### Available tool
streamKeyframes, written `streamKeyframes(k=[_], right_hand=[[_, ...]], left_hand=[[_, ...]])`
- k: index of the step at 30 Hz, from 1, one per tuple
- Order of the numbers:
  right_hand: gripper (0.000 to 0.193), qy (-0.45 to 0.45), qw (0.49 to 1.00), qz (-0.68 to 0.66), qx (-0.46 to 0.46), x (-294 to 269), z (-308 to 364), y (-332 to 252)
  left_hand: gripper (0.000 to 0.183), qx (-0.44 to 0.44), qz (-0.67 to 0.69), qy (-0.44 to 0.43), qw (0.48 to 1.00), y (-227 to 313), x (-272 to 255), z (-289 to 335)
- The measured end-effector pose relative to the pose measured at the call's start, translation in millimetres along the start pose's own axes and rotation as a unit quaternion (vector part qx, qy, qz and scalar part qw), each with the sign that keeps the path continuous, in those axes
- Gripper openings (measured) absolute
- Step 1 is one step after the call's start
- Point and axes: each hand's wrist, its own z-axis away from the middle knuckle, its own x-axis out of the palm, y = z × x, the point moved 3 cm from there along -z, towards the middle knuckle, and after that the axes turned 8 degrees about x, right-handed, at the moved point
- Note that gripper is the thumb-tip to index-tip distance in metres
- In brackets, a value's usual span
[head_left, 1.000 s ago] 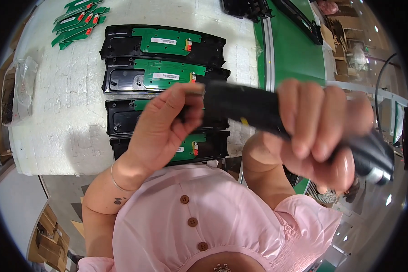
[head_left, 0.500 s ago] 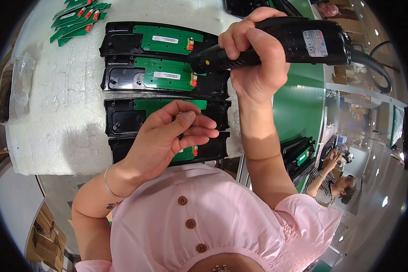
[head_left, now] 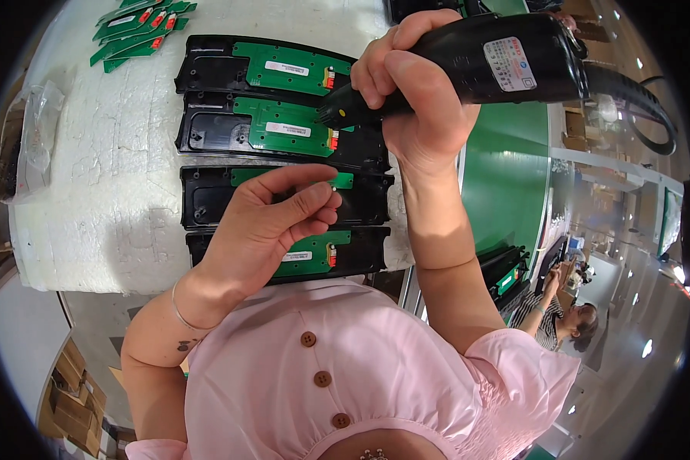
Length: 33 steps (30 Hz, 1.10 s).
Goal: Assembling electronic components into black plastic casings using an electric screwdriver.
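My right hand [head_left: 425,100] is wrapped round a black corded electric screwdriver [head_left: 540,57], held nearly level. Its nose points left, at the right part of a green circuit board [head_left: 245,130] in a curved black plastic housing [head_left: 207,130]; whether the bit touches is hard to see. My left hand [head_left: 264,222] hovers over the housing [head_left: 215,199] nearer to me, thumb and forefinger pinched together. A tiny pale speck shows at those fingertips, too small to name. Several such housings lie in a column, each with a green board and a red-and-white connector.
Loose green circuit boards [head_left: 142,31] are piled at the far left of the white foam surface [head_left: 115,153]. A clear plastic bag [head_left: 34,146] lies at the left edge. More black housings [head_left: 506,272] stand on the green bench at right. Another person [head_left: 548,318] sits beyond it.
My left fingers have closed from a loose, spread curl into a pinch. The screwdriver and my right hand have shifted slightly left, and the view has moved a little.
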Motion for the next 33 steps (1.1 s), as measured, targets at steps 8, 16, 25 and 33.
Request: streamKeyframes(k=[8,16,25,33], right_hand=[[0.028,0.045,0.994,-0.009,0.101,6.6,-0.4,-9.5],[0.023,0.042,0.994,-0.015,0.101,6.6,3.1,-9.4],[0.020,-0.002,0.999,-0.031,0.042,0.4,5.9,-6.7],[0.021,-0.212,0.976,-0.014,-0.036,5.8,38.1,-95.3]], left_hand=[[0.017,0.016,0.095,-0.004,0.995,-5.0,-2.9,-3.4],[0.017,-0.004,0.136,-0.004,0.991,-11.3,-6.5,0.4],[0.016,0.014,0.163,0.014,0.986,-7.7,-3.8,-6.1],[0.013,0.006,0.226,-0.021,0.974,-9.8,-2.8,-11.6]])
